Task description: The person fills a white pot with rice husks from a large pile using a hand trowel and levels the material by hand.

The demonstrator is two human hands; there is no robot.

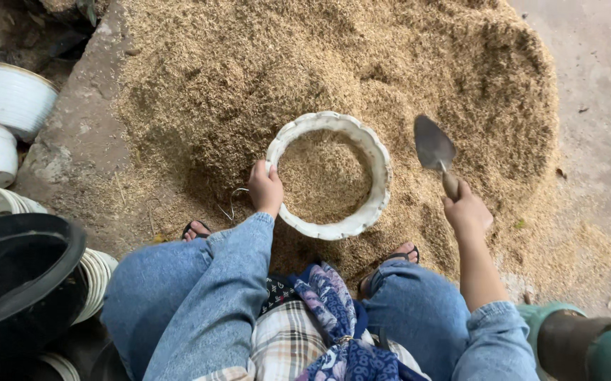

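The left hand (265, 188) grips the near-left rim of a white scalloped plastic pot (372, 152), already partly filled with rice husk, while the right hand (467, 212) is closed around the handle of a metal trowel (433, 144). The 2 hands are apart, the pot between them and nearer the left. The trowel's long axis runs away from the right hand, blade empty, just right of the pot over the husk pile (263, 63).

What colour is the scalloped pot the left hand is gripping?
White: the pot, partly filled with tan husk, shows best in the head view, with the left hand on its rim.
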